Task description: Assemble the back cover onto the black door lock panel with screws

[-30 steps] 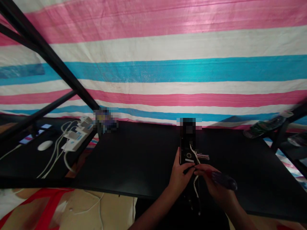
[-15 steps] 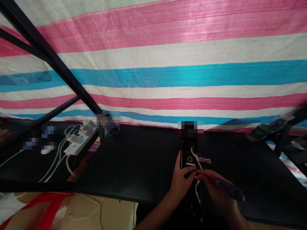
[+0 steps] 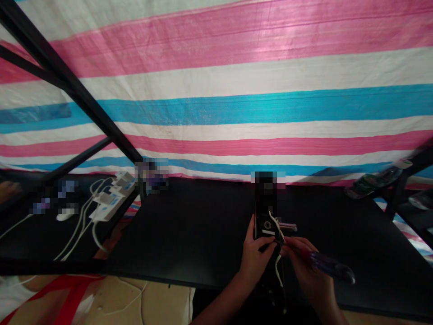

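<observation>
A long black device (image 3: 266, 201) stands on the black table (image 3: 189, 225), with a round fitting and a pale label on its face. My left hand (image 3: 253, 255) is closed around its lower left side, the thumb and a finger coming together near the label's lower right. A whitish cable (image 3: 278, 270) runs down the front and hangs below. In my right hand (image 3: 306, 266) is a screwdriver with a dark red and purple handle (image 3: 331, 266); its tip points left at the left fingertips. What lies between those fingertips is too small to make out.
Small pinkish pieces (image 3: 287, 226) lie right of the device. A white power strip (image 3: 107, 204) with cables and a white mouse (image 3: 66, 214) are on the left. A plastic bottle (image 3: 372, 183) lies back right. A dark frame bar (image 3: 84, 106) slants across the left.
My right hand and the screwdriver have shifted slightly right, away from the left fingertips. The left hand and device stay nearly still. At the far left edge, a blurred hand-like shape has moved into view.
</observation>
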A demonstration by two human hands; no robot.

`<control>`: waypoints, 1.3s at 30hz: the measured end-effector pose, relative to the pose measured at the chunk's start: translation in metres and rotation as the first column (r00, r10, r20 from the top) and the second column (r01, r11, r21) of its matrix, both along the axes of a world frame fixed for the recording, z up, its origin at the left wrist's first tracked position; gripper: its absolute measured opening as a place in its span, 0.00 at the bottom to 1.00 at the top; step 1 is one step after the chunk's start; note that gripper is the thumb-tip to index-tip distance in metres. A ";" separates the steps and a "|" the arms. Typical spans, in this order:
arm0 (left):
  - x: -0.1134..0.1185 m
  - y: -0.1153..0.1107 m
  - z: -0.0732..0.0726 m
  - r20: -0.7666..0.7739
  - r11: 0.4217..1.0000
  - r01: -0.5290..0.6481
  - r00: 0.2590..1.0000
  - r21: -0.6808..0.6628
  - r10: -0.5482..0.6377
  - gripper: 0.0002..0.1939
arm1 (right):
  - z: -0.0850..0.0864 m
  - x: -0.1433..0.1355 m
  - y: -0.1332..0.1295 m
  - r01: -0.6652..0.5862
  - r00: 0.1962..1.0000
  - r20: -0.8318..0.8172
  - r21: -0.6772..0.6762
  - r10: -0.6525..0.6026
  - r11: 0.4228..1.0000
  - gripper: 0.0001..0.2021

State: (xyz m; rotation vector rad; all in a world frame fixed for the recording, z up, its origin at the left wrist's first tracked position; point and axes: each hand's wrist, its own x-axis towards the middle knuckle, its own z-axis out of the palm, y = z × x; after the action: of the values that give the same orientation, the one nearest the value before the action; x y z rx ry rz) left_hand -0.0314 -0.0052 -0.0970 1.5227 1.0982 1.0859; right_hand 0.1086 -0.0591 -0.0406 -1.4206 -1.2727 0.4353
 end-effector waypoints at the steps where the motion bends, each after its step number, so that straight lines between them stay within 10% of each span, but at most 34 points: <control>1: 0.000 0.000 0.000 0.001 1.000 0.001 1.000 -0.002 -0.001 0.06 | 0.000 0.001 0.000 -0.021 1.000 0.021 0.018 0.021 1.000 0.08; 17: 0.001 0.000 0.005 -0.015 1.000 -0.008 1.000 -0.005 0.008 0.07 | 0.007 0.016 0.010 -0.145 0.948 0.288 0.019 0.133 0.989 0.12; 32: -0.004 -0.001 0.011 -0.091 0.999 0.014 0.996 -0.034 -0.017 0.15 | 0.009 -0.008 0.007 0.017 0.990 0.141 0.066 -0.026 0.998 0.06; 39: -0.010 -0.012 0.008 -0.106 0.991 0.120 0.986 -0.061 -0.126 0.26 | -0.004 0.002 -0.003 -0.112 0.994 0.015 -0.003 0.112 0.994 0.10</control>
State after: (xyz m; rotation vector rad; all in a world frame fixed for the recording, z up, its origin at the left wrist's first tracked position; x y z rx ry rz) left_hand -0.0410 -0.0177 -0.0894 1.6005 1.0835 0.8902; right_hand 0.1106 -0.0621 -0.0447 -1.3607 -1.3691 0.5018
